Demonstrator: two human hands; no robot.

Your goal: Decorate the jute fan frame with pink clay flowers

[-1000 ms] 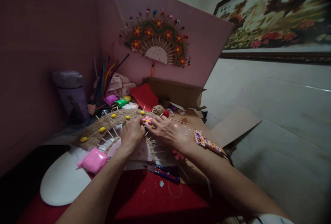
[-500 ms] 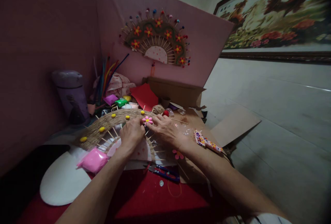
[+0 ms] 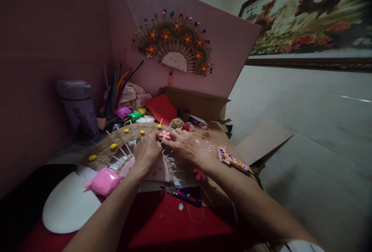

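Observation:
A pink flower with a yellow centre point(image 3: 164, 135) sits at the twine-woven band of a half-round stick fan point(image 3: 101, 152) lying on the table. My left hand point(image 3: 147, 149) is closed at the flower's left side, its fingertips partly hidden. From the right, my right hand point(image 3: 184, 145) touches the same flower with thumb and finger, the other fingers bent over the band. Small yellow balls point(image 3: 126, 130) dot the twine. Just below my right wrist lies a second pink flower point(image 3: 199, 173), without a yellow centre.
Nearby are a pink clay packet point(image 3: 103, 181), a white disc point(image 3: 69, 203), blue-handled snips point(image 3: 184, 195) and a patterned glue gun point(image 3: 232, 159). Behind stand a purple tumbler point(image 3: 78, 110), a twine ball point(image 3: 176, 123) and red sheet point(image 3: 162, 108). A finished fan point(image 3: 174, 46) hangs on the pink board.
The whole view has shifted slightly. Both hands stay at the pink flower on the fan, with hardly any movement.

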